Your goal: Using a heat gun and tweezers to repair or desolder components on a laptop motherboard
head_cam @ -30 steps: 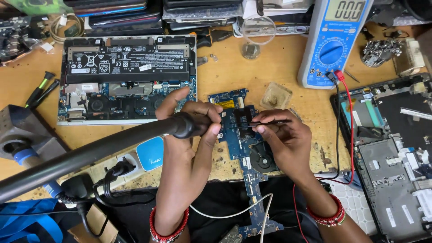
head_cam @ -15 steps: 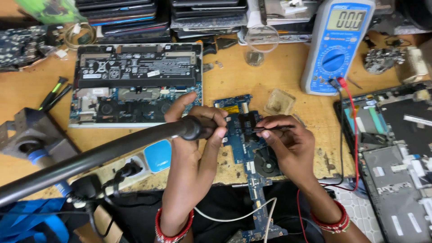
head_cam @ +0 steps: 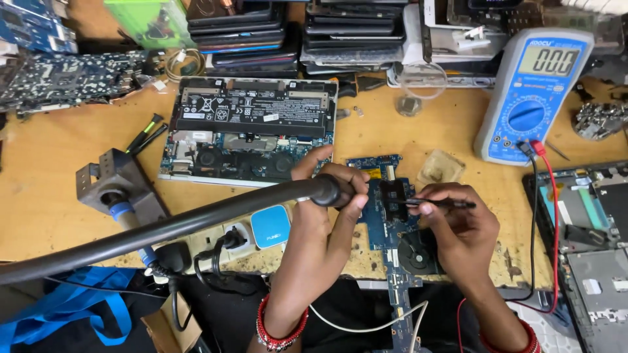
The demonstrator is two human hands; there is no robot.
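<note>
My left hand (head_cam: 324, 216) grips the thick black handle of a hot-air tool (head_cam: 196, 222), whose tip end points down at a blue circuit board (head_cam: 386, 209) lying on the wooden bench. My right hand (head_cam: 458, 225) pinches thin black tweezers (head_cam: 435, 204), their points resting on a dark part of the board. A round black fan (head_cam: 415, 255) sits on the board's lower portion, partly under my right hand. Red bangles circle both wrists.
An opened laptop base (head_cam: 252, 131) lies behind the board. A blue multimeter (head_cam: 533, 95) with red and black leads stands at the right, another opened laptop (head_cam: 589, 248) at the far right. A tool holder (head_cam: 114, 183), power strip (head_cam: 261, 229) and stacked devices (head_cam: 275, 26) surround the bench.
The view has shifted slightly downward and left. Both hands stay on the board; the tweezers have moved a little over the dark part.
</note>
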